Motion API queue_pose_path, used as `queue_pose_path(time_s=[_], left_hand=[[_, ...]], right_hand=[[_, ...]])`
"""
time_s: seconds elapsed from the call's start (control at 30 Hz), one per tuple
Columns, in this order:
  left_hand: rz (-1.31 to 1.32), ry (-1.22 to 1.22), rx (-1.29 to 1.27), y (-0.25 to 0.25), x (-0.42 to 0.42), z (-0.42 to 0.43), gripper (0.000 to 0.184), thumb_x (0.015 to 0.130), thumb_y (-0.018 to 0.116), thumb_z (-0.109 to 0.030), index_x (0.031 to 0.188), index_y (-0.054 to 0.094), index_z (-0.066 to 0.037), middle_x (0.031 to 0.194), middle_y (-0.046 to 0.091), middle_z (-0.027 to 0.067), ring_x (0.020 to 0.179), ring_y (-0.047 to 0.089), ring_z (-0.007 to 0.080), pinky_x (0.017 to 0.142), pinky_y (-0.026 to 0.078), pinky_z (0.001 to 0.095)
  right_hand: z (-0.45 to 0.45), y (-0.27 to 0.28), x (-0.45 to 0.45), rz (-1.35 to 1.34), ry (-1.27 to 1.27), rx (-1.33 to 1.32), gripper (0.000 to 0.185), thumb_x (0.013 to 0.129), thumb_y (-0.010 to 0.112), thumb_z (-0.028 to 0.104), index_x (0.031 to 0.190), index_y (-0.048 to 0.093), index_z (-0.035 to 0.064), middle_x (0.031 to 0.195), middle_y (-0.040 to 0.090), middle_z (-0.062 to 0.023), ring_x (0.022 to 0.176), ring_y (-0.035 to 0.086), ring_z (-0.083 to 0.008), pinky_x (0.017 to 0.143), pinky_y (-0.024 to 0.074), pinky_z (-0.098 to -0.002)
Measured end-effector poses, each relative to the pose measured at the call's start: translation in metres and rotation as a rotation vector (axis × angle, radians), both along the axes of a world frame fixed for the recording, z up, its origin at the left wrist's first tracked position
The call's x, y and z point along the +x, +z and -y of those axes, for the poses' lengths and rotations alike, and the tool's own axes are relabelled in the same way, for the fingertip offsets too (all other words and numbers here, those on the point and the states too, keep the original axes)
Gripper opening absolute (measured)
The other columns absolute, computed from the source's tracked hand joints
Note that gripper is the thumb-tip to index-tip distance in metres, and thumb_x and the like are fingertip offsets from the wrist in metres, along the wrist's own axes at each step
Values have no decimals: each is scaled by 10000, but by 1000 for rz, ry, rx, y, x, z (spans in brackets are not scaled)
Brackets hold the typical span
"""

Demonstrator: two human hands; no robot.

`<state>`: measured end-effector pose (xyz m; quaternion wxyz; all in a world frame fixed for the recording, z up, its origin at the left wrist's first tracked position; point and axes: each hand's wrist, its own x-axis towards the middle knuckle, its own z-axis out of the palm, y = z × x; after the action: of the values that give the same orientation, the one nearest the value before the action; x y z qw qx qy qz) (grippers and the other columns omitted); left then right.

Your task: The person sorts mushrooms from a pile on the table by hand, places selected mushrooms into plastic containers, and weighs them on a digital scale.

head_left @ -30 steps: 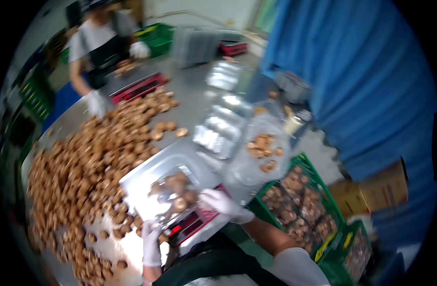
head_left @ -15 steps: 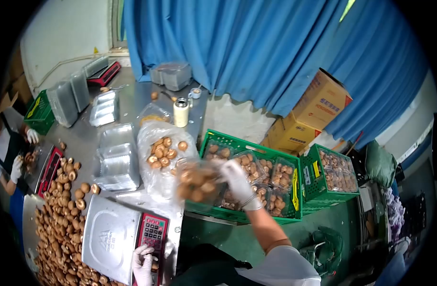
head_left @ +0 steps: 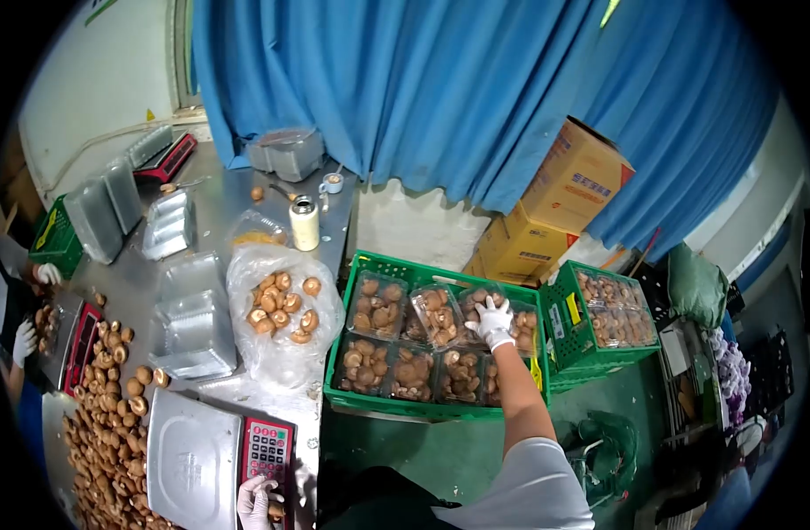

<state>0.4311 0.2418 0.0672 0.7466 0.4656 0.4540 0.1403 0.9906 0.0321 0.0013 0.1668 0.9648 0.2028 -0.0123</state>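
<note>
My right hand (head_left: 492, 323), in a white glove, rests with spread fingers on a clear plastic pack of mushrooms (head_left: 477, 299) at the back right of the green crate (head_left: 423, 409). More packs of brown mushrooms (head_left: 378, 305) fill the crate around it. At the bottom of the view, my gloved left hand (head_left: 257, 503) is curled by the keypad of the scale (head_left: 267, 449). A brown mushroom (head_left: 276, 511) shows at its fingers, partly hidden. Beside the keypad lies the bare metal scale plate (head_left: 191, 464).
Loose mushrooms (head_left: 113, 442) are heaped left of the scale. Empty clear trays (head_left: 193, 331), a plastic bag (head_left: 286, 353) with mushrooms and an open bottle (head_left: 304, 224) stand on the table. Another packed crate (head_left: 590, 349) and cartons (head_left: 575, 177) are at right. A co-worker's gloved hand (head_left: 25, 343) is far left.
My right hand has moved right and no longer carries the mushroom pack over the crate's left end; packs now lie there. The left hand stays by the keypad. The view has shifted slightly.
</note>
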Motion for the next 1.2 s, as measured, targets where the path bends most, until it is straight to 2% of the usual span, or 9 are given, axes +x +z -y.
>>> queue_pose_path(time_s=[0.17,0.3,0.53,0.63,0.73,0.83,1.0,1.1,1.2], left_hand=[[192,392,80,-23,-14,8,527,968,442,-464,1217,505,-3,944,623,93,736,574,124,620,463,220],[732,680,-165,-23,-27,0,589,953,428,-506,1226,480,13,1154,583,201,1104,561,333,919,489,420],[1043,783,-233,-2,-39,7,628,975,417,-423,1406,309,20,1350,456,232,1245,460,380,1020,423,470],[872,813,14,14,-47,19,546,948,432,-181,1418,273,46,1373,420,254,1267,446,341,1073,378,392],[609,812,216,21,-64,41,543,954,506,-192,1411,307,24,1375,444,197,1251,462,240,1053,379,328],[541,926,191,5,-84,60,488,971,506,-264,1373,378,-19,1304,504,131,1190,504,193,1003,417,307],[679,1113,83,-25,-107,90,454,983,467,-334,1323,445,-34,1212,549,114,1117,553,183,970,461,313],[639,1145,193,-46,-119,97,404,996,447,-302,1288,483,-26,1169,560,92,1092,559,168,970,458,308],[361,1122,284,-17,-123,86,316,1003,433,-194,1261,509,-28,1154,570,87,1054,561,129,927,450,265]], right_hand=[[23,-65,-3,33,251,514,587,853,530,546,1317,524,186,1343,510,-155,1273,436,-328,1070,310,-463],[-42,-56,-9,152,301,780,376,886,585,295,1157,618,37,1215,589,-180,1179,498,-352,1046,350,-436],[-288,53,-201,-233,1086,987,264,792,638,121,1019,648,-12,996,654,-151,1004,589,-344,924,442,-408],[-354,35,-277,-135,1328,831,593,851,601,322,1336,427,28,1366,435,-181,1306,331,-405,1044,288,-509],[-406,20,-298,-149,1307,375,330,837,582,307,1058,672,80,1012,665,-143,992,603,-331,863,425,-485],[-415,25,-292,-285,1343,680,303,792,607,334,932,701,82,749,646,-184,676,618,-379,612,472,-460],[-443,39,-270,-423,1307,589,294,734,726,296,760,645,15,680,621,-167,628,594,-333,588,463,-413],[-478,34,-227,-1336,711,969,145,763,704,151,752,624,31,695,624,-121,622,565,-287,617,462,-363],[-434,103,-255,-958,1110,1077,139,784,686,168,770,624,44,712,617,-115,657,565,-289,665,453,-382]])
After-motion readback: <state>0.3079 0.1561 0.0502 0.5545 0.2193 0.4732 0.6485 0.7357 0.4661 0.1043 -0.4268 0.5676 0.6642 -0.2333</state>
